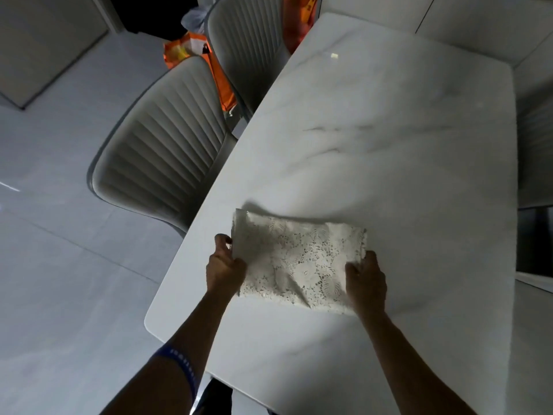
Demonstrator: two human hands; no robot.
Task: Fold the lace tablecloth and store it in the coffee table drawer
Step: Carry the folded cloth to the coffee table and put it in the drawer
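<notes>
A white lace tablecloth (pixel 296 259), folded into a small rectangle, lies on the near part of a white marble table (pixel 389 139). My left hand (pixel 224 265) grips the cloth's left edge, and the far left corner is lifted a little off the table. My right hand (pixel 366 280) holds the cloth's right edge, fingers curled over the lace. No coffee table or drawer is in view.
Two grey ribbed chairs (pixel 161 145) (pixel 248 46) stand along the table's left side. Orange bags (pixel 191 52) sit on the floor behind them. Grey tiled floor (pixel 59 265) spreads to the left. Another chair (pixel 535 145) shows at the right edge.
</notes>
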